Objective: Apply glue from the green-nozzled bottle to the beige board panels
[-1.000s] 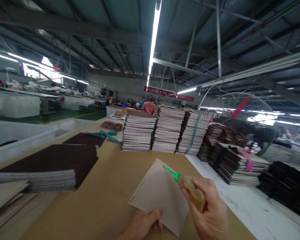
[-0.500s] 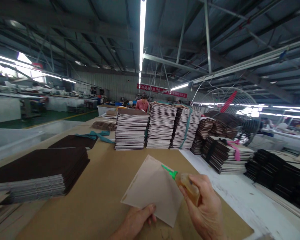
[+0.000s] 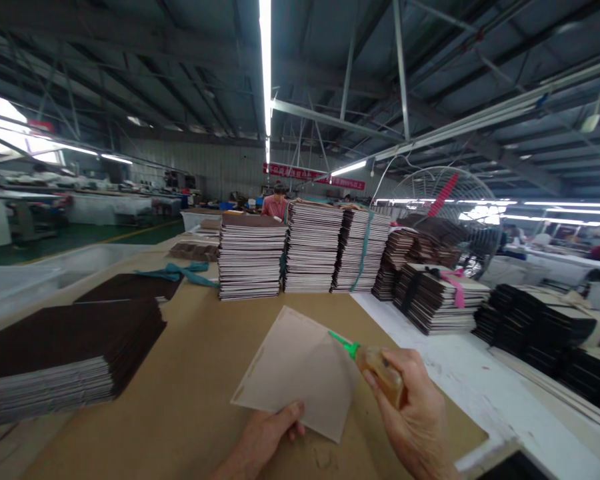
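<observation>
My left hand [image 3: 270, 432] grips the near edge of a pale beige panel [image 3: 300, 373], thumb on top and fingers underneath. A narrow glossy strip runs along the panel's left edge. In my right hand [image 3: 417, 417] is a squeeze bottle of amber glue [image 3: 380, 375], tilted, with my fingers wrapped round it. Its green nozzle [image 3: 344, 343] points up and left, the tip at the panel's upper right edge. Whether the tip touches the surface, I cannot tell. Beneath both hands lies a brown board [image 3: 190, 380] on the table.
Tall stacks of dark-and-white panels [image 3: 253, 260] stand across the back. A dark brown pile [image 3: 70, 340] lies left, near a teal strap [image 3: 175, 270]. Bundled stacks [image 3: 437, 300] and black bundles [image 3: 540, 327] line the right, before a large fan [image 3: 445, 213]. A person [image 3: 275, 203] sits beyond.
The view has swung slightly right, so the surroundings shift left. The nozzle tip has moved along the panel's upper right edge, away from its top corner. Both hands keep their holds.
</observation>
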